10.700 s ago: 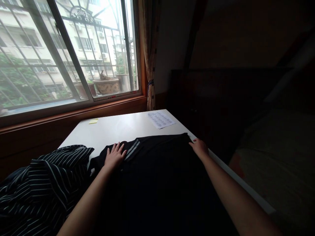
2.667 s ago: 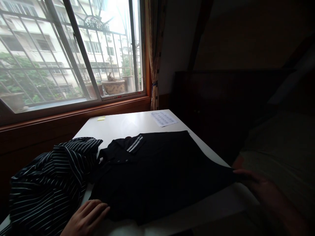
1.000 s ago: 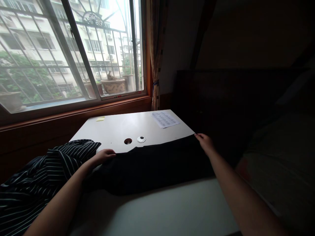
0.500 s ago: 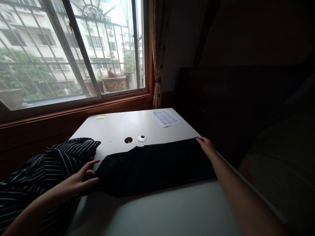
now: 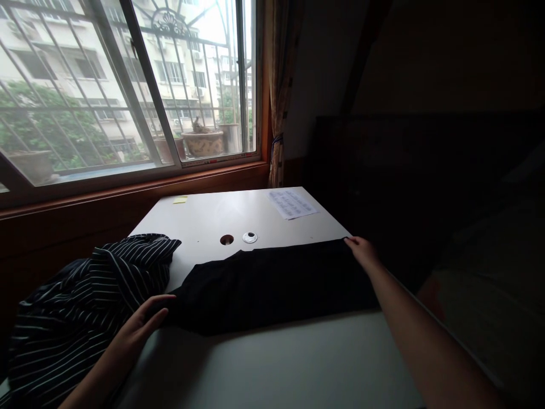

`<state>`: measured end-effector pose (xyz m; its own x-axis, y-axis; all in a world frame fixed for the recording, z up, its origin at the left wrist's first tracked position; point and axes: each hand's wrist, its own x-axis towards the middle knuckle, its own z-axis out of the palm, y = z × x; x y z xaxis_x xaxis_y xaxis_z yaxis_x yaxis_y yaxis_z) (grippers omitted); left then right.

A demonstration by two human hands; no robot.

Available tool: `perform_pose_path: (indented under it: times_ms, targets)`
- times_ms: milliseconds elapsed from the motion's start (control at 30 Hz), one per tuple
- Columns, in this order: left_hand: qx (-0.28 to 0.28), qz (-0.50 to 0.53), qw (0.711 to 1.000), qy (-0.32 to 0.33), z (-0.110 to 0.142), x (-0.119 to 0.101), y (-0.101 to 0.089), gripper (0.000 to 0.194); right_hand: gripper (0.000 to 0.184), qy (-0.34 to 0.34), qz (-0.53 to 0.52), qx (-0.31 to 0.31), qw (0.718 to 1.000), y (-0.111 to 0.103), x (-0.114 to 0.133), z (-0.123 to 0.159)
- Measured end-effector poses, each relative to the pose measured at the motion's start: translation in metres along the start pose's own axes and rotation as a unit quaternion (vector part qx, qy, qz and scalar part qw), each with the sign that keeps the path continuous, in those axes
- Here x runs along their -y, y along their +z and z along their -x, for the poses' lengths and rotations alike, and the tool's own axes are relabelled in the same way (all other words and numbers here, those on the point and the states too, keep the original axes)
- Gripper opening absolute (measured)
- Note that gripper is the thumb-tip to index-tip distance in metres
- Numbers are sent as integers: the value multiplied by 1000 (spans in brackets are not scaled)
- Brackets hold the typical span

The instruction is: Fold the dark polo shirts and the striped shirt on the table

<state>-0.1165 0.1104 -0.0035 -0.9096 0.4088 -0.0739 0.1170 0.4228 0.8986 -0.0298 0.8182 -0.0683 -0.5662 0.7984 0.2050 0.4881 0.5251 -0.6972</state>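
Observation:
A black garment (image 5: 272, 287), its exact kind not clear, lies stretched lengthwise across the white table (image 5: 289, 363). At its far right corner my right hand (image 5: 361, 250) pinches the edge between thumb and fingers. My left hand (image 5: 142, 321) is at the narrower, bunched left end, with dark cloth between its thumb and fingers; part of that grip is hidden. Beside and behind the left hand is a heap of black cloth with white stripes (image 5: 102, 284), crumpled over the table's left side.
Beyond the garment are a round hole (image 5: 227, 240) in the tabletop and a loose white round cover (image 5: 250, 237). Printed paper sheets (image 5: 293, 204) lie at the back right, a yellow note (image 5: 180, 200) at the back left. A window (image 5: 128, 85) and curtain (image 5: 279, 113) stand behind.
My left hand's spread fingers have closed in on the garment's left end. The right hand keeps its pinch on the far corner. The whole view has shifted slightly.

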Motion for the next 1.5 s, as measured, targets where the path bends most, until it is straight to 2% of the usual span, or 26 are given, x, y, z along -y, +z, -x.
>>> perform_pose_path:
  times_ms: [100, 233, 367, 467, 600, 667, 767, 833, 933, 1133, 1267, 1500]
  targets:
    - [-10, -41, 999, 0, -6, 10, 2, 67, 32, 4, 13, 0, 1000, -2, -1, -1]
    - [-16, -192, 981, -20, -10, 26, 4, 69, 26, 9, 36, 3, 999, -3, -3, -4]
    - [-41, -392, 919, 18, -6, 26, -1, 59, 18, 7, 49, 11, 999, -1, -5, -5]
    - [-21, -455, 889, 41, -9, 10, -9, 57, 18, 0, 52, 14, 999, 1, -4, -6]
    - [-9, -446, 893, 64, -31, -28, -9, 52, 22, -14, 44, 17, 999, 3, -1, -5]
    - [-11, -427, 900, 83, -51, -47, 3, 46, 22, -22, 37, 17, 999, 4, 0, -5]
    - [-11, -428, 898, 103, -90, -62, 32, 39, 24, -25, 26, 7, 999, 4, 2, -5]
    - [27, -408, 905, 119, -116, -63, 52, 37, 26, -23, 19, -3, 1000, 4, 3, -5]
    - [55, -383, 911, 145, -146, -59, 75, 40, 28, -26, 4, -16, 1000, 3, 5, -6]
    - [111, -339, 913, 196, -170, -60, 98, 38, 30, -41, -15, -22, 999, 2, 9, -5]
    - [95, -358, 909, 189, -179, -64, 110, 24, 29, -35, 0, -30, 999, 2, 13, -5]
    - [50, -408, 890, 195, -189, -65, 116, 20, 32, -21, 66, -68, 995, 3, 23, 3]
